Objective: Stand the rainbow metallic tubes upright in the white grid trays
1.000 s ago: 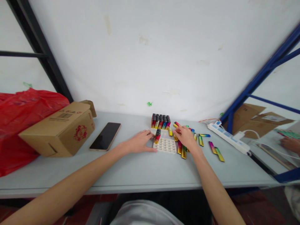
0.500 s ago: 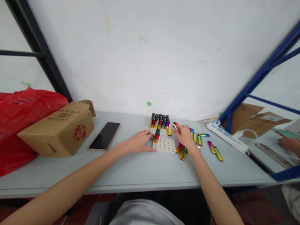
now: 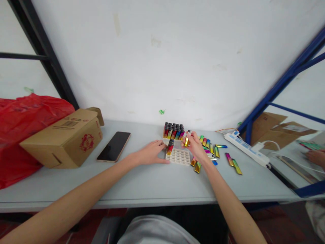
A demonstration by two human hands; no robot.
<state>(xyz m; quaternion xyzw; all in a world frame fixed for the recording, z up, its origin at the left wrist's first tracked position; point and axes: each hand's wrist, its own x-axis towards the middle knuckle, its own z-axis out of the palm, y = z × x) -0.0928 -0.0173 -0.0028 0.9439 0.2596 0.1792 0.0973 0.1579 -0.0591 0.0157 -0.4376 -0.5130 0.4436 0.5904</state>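
In the head view my right hand (image 3: 196, 146) pinches a shiny yellow lighter (image 3: 187, 140), held upright a little above the white tray. My left hand (image 3: 152, 153) lies at the left edge of the white holed tray (image 3: 178, 156), thumb and fingers stretched apart. A few red-and-yellow lighters (image 3: 170, 147) stand in that tray's left end near my left fingertips. Behind it is a second tray packed with upright, black-topped lighters (image 3: 174, 130). Loose shiny coloured lighters (image 3: 197, 167) lie around and partly beneath my right hand.
A dark phone (image 3: 113, 147) lies at left, beside a cardboard box (image 3: 63, 139) and a red plastic bag (image 3: 30, 112). A white power strip (image 3: 247, 149) with cables is at right. Beyond the blue frame (image 3: 269, 88), another person's hand (image 3: 316, 157) shows at the right edge.
My right hand has lifted a yellow lighter upright and brought it slightly left, towards the holed tray. My left hand has stayed at the tray's left edge.
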